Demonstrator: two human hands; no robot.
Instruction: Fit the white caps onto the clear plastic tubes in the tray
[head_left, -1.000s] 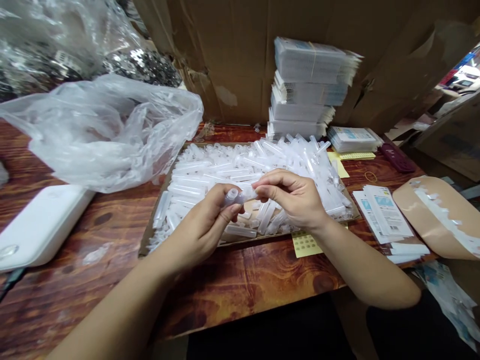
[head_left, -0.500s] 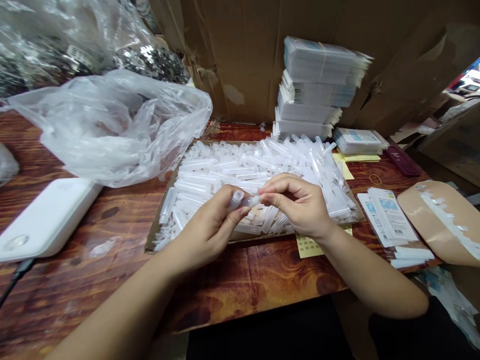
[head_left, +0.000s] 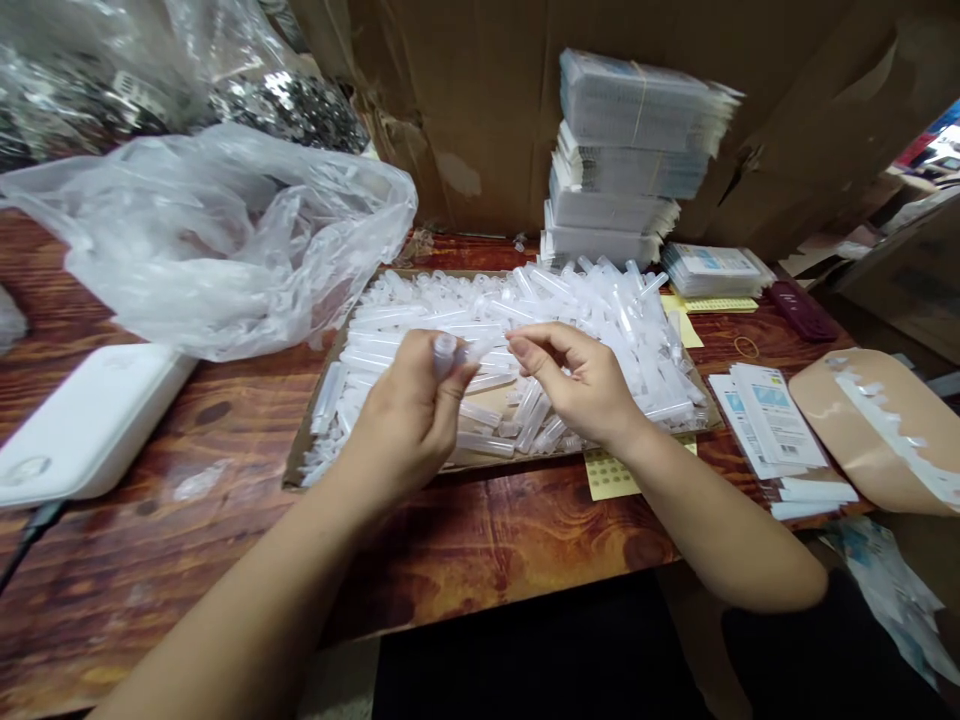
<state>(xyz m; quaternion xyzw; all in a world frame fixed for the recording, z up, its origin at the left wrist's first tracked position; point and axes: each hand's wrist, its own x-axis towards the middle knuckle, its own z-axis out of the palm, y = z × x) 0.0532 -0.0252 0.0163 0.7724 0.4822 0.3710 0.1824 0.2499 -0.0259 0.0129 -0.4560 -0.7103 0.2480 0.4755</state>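
My left hand [head_left: 409, 405] is closed around a translucent plastic tube [head_left: 444, 350], whose round end points up past the thumb. A second clear plastic piece [head_left: 484, 346] sticks out sideways from the same hand. Its far end meets the pinched thumb and fingertips of my right hand [head_left: 574, 380]; the exact contact is blurred. Both hands are over a shallow cardboard tray [head_left: 297, 455] heaped with whitish plastic tubes [head_left: 397, 318] and small matching parts. A patch of bare tray bottom shows below the hands.
Banded stacks of clear packets [head_left: 637, 110] stand behind the tray. To the left lie a crumpled plastic bag [head_left: 225, 240] and a white device [head_left: 90, 420] with a cable. Printed packets [head_left: 776, 420], a yellow sticker sheet [head_left: 611, 475] and a beige board [head_left: 870, 420] are rightward.
Both hands have moved slightly up and away over the tray, the left one turning a little. The tube stays in the left hand. The whole view has shifted slightly.
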